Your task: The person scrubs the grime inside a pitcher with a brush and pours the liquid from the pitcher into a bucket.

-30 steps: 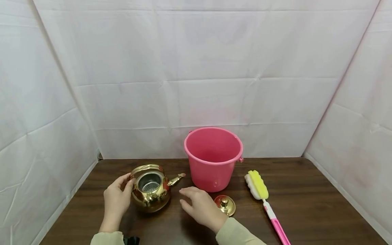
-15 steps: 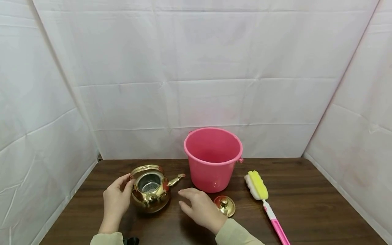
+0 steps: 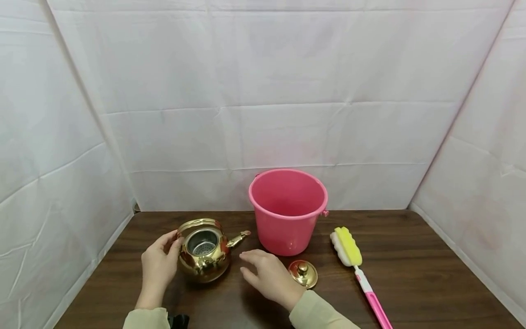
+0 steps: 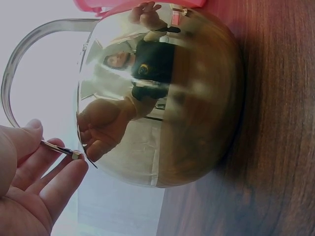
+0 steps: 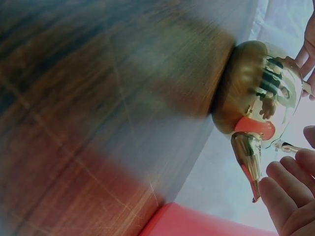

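A shiny gold teapot (image 3: 205,262) stands uncovered on the wooden table, its spout pointing right toward the pink bucket (image 3: 285,233). Inside its mouth shows a perforated steel strainer (image 3: 203,246). My left hand (image 3: 159,265) pinches the teapot's arched handle (image 4: 15,64) near its left base, thumb on one side and fingers on the other. To the right of the teapot, my right hand (image 3: 269,278) hovers with loosely bent fingers and holds nothing, near the spout (image 5: 248,160). Just beyond that hand lies the gold lid (image 3: 303,273), knob up, partly hidden behind the hand.
A sponge brush (image 3: 347,246) with a yellow and white head and a pink handle lies at the right of the table (image 3: 427,274). The bucket stands near the back edge. White cloth walls (image 3: 287,91) enclose the back and both sides.
Both hands, the teapot and the lid keep their places. Only the head view has shifted slightly.
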The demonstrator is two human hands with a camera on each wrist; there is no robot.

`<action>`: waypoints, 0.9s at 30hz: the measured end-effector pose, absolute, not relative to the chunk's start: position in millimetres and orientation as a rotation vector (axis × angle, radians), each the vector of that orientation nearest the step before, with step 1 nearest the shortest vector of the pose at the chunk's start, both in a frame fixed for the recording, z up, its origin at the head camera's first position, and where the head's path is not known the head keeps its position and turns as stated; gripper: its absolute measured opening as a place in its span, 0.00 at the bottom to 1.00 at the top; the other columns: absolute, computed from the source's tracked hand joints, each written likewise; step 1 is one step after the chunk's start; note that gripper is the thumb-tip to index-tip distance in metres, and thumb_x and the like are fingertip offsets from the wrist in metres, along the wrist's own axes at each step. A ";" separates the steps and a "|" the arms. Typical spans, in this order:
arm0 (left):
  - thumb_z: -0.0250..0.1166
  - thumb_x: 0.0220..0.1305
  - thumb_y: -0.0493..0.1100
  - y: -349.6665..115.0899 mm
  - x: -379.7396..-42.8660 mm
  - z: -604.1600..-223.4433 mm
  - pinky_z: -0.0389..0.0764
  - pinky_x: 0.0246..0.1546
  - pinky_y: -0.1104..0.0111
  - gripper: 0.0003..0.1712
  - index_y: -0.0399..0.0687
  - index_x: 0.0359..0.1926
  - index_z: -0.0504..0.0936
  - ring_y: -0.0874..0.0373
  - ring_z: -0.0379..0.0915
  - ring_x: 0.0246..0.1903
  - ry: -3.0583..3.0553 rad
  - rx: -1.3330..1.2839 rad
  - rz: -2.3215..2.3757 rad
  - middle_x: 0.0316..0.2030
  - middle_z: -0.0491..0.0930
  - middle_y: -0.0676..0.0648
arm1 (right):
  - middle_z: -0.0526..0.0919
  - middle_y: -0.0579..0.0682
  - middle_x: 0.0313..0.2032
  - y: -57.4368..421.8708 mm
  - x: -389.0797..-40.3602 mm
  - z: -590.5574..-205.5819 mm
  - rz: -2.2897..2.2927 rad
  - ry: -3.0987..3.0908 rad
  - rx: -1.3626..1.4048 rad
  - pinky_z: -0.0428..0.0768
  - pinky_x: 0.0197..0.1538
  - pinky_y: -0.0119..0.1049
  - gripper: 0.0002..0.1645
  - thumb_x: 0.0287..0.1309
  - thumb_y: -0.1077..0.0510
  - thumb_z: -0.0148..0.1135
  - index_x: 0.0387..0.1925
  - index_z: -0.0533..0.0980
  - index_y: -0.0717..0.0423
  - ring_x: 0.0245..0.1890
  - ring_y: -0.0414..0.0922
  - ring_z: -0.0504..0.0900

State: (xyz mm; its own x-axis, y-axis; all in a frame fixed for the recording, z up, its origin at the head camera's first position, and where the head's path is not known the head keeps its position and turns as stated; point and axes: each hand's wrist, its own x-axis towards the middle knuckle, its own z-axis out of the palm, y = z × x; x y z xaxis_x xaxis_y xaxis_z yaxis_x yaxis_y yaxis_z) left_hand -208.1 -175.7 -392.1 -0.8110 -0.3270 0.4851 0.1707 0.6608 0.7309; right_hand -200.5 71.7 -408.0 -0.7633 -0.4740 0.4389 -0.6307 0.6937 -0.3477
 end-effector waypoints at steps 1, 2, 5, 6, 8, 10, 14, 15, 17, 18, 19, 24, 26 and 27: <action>0.65 0.61 0.38 -175.5 -207.9 -391.6 0.79 0.36 0.62 0.14 0.36 0.47 0.83 0.45 0.82 0.39 -2.280 0.125 -1.091 0.38 0.85 0.37 | 0.84 0.48 0.47 71.4 -200.8 -407.7 0.704 -2.591 0.877 0.78 0.54 0.34 0.17 0.58 0.57 0.62 0.49 0.81 0.55 0.50 0.41 0.81; 0.65 0.61 0.38 -175.3 -207.8 -391.1 0.79 0.36 0.62 0.14 0.36 0.47 0.83 0.45 0.82 0.39 -2.282 0.128 -1.094 0.38 0.85 0.37 | 0.84 0.48 0.48 71.2 -201.0 -407.1 0.705 -2.590 0.884 0.78 0.53 0.34 0.17 0.58 0.57 0.62 0.49 0.80 0.55 0.50 0.41 0.81; 0.64 0.61 0.38 -175.1 -208.7 -389.5 0.79 0.37 0.61 0.15 0.35 0.47 0.82 0.45 0.82 0.40 -2.279 0.122 -1.105 0.39 0.85 0.37 | 0.83 0.48 0.48 70.0 -202.2 -405.5 0.715 -2.592 0.892 0.78 0.54 0.35 0.17 0.58 0.56 0.62 0.50 0.80 0.55 0.50 0.41 0.81; 0.64 0.61 0.38 -174.9 -209.1 -389.0 0.79 0.37 0.61 0.15 0.35 0.48 0.82 0.45 0.82 0.40 -2.277 0.120 -1.107 0.39 0.85 0.37 | 0.83 0.48 0.48 69.5 -202.5 -404.8 0.717 -2.589 0.893 0.78 0.54 0.35 0.17 0.59 0.56 0.62 0.50 0.80 0.55 0.50 0.41 0.81; 0.64 0.61 0.37 -174.6 -210.3 -388.4 0.79 0.37 0.60 0.14 0.35 0.47 0.82 0.45 0.82 0.40 -2.270 0.115 -1.104 0.39 0.85 0.37 | 0.83 0.48 0.48 68.4 -203.3 -403.2 0.718 -2.583 0.894 0.78 0.54 0.35 0.17 0.59 0.56 0.62 0.50 0.80 0.55 0.50 0.41 0.81; 0.65 0.61 0.37 -174.6 -211.0 -388.2 0.80 0.37 0.60 0.14 0.35 0.47 0.83 0.46 0.82 0.39 -2.263 0.113 -1.103 0.38 0.85 0.37 | 0.83 0.48 0.48 67.3 -203.7 -402.3 0.721 -2.579 0.897 0.78 0.54 0.35 0.18 0.59 0.55 0.62 0.50 0.80 0.55 0.50 0.41 0.81; 0.65 0.60 0.36 -174.8 -211.5 -388.6 0.80 0.36 0.61 0.13 0.35 0.46 0.83 0.46 0.82 0.38 -2.256 0.112 -1.091 0.37 0.85 0.37 | 0.83 0.48 0.48 65.3 -204.1 -401.3 0.715 -2.554 0.916 0.78 0.55 0.35 0.18 0.58 0.55 0.63 0.50 0.80 0.55 0.50 0.41 0.81; 0.65 0.60 0.36 -174.8 -211.5 -388.6 0.80 0.36 0.61 0.13 0.34 0.46 0.83 0.46 0.82 0.38 -2.255 0.111 -1.091 0.37 0.85 0.37 | 0.84 0.49 0.48 64.8 -204.1 -401.3 0.710 -2.544 0.923 0.78 0.55 0.35 0.18 0.58 0.55 0.63 0.49 0.80 0.56 0.50 0.42 0.81; 0.65 0.60 0.36 -174.9 -211.6 -388.5 0.80 0.36 0.60 0.13 0.34 0.46 0.83 0.46 0.82 0.38 -2.257 0.111 -1.091 0.37 0.85 0.37 | 0.84 0.49 0.48 63.8 -204.3 -401.3 0.707 -2.527 0.932 0.78 0.55 0.35 0.18 0.57 0.55 0.63 0.49 0.80 0.56 0.50 0.42 0.81; 0.64 0.60 0.36 -174.9 -211.7 -388.5 0.80 0.36 0.61 0.13 0.34 0.46 0.83 0.46 0.82 0.38 -2.259 0.112 -1.094 0.38 0.85 0.37 | 0.84 0.49 0.47 63.2 -204.6 -401.3 0.707 -2.519 0.934 0.78 0.54 0.35 0.18 0.57 0.56 0.63 0.49 0.80 0.57 0.50 0.42 0.81; 0.64 0.61 0.36 -174.9 -211.6 -388.3 0.80 0.36 0.61 0.13 0.34 0.46 0.83 0.46 0.82 0.38 -2.262 0.113 -1.097 0.38 0.85 0.37 | 0.84 0.49 0.47 62.5 -204.8 -401.2 0.707 -2.516 0.936 0.78 0.55 0.35 0.18 0.57 0.56 0.63 0.49 0.80 0.57 0.50 0.42 0.81; 0.65 0.60 0.36 -175.3 -210.7 -388.5 0.79 0.34 0.66 0.14 0.34 0.46 0.83 0.47 0.82 0.38 -2.267 0.124 -1.109 0.38 0.85 0.37 | 0.84 0.48 0.48 58.1 -205.2 -399.4 0.729 -2.527 0.934 0.77 0.55 0.35 0.18 0.58 0.55 0.63 0.50 0.80 0.56 0.51 0.41 0.81; 0.65 0.60 0.36 -175.8 -210.0 -389.6 0.79 0.34 0.67 0.13 0.34 0.46 0.83 0.48 0.82 0.38 -2.265 0.126 -1.106 0.37 0.85 0.37 | 0.84 0.48 0.48 55.7 -204.6 -398.7 0.729 -2.536 0.934 0.77 0.55 0.34 0.18 0.59 0.54 0.62 0.50 0.80 0.56 0.51 0.41 0.81; 0.65 0.60 0.36 -176.0 -209.6 -390.3 0.79 0.34 0.67 0.13 0.34 0.46 0.83 0.47 0.82 0.38 -2.265 0.124 -1.104 0.37 0.85 0.37 | 0.83 0.47 0.48 54.4 -204.2 -398.3 0.731 -2.542 0.934 0.77 0.55 0.34 0.18 0.59 0.54 0.62 0.50 0.80 0.55 0.51 0.41 0.81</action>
